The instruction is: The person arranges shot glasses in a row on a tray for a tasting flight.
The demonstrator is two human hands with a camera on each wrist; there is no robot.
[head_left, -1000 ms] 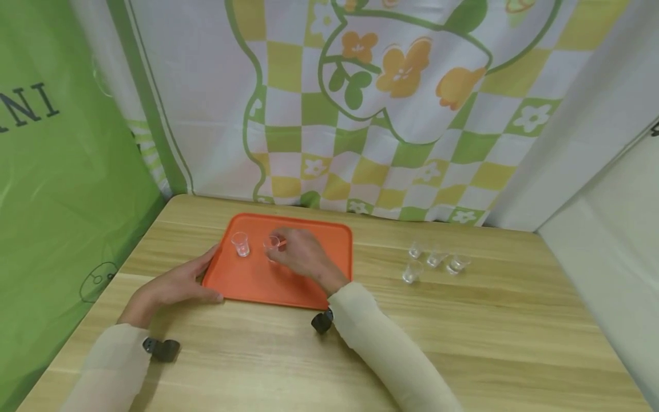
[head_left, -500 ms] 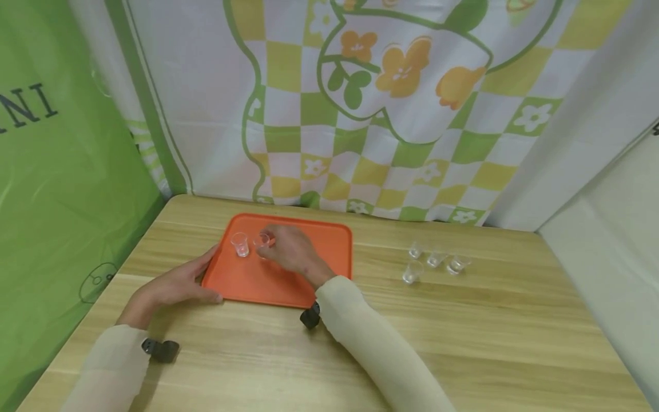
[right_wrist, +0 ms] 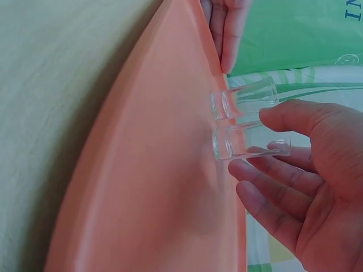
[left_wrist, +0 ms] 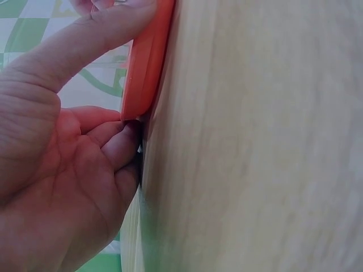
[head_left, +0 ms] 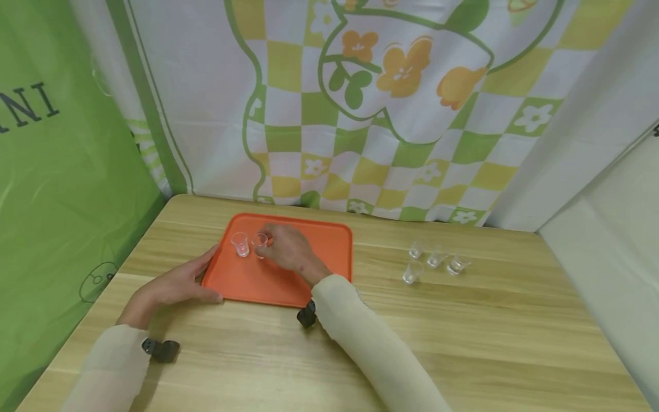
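An orange tray point(head_left: 247, 289) lies on the wooden table. My right hand point(head_left: 290, 249) holds a small clear shot glass point(head_left: 259, 244) upright by its upper part, thumb on one side and fingers on the other. In the right wrist view the base of this shot glass point(right_wrist: 227, 144) is right at the tray's surface. A second shot glass point(right_wrist: 244, 99) stands on the tray close beside it, to its left in the head view. My left hand point(head_left: 180, 284) rests at the tray's near left corner, thumb toward the front edge and extended fingers along the left rim.
Several more clear shot glasses point(head_left: 436, 260) stand grouped on the right part of the table point(head_left: 489, 326). A patterned curtain point(head_left: 370, 143) hangs behind the table, and a green cloth point(head_left: 77, 189) hangs at the left.
My right hand has moved left over the tray with the shot glass, bringing it close to the standing one. The left hand has stayed at the tray's corner.
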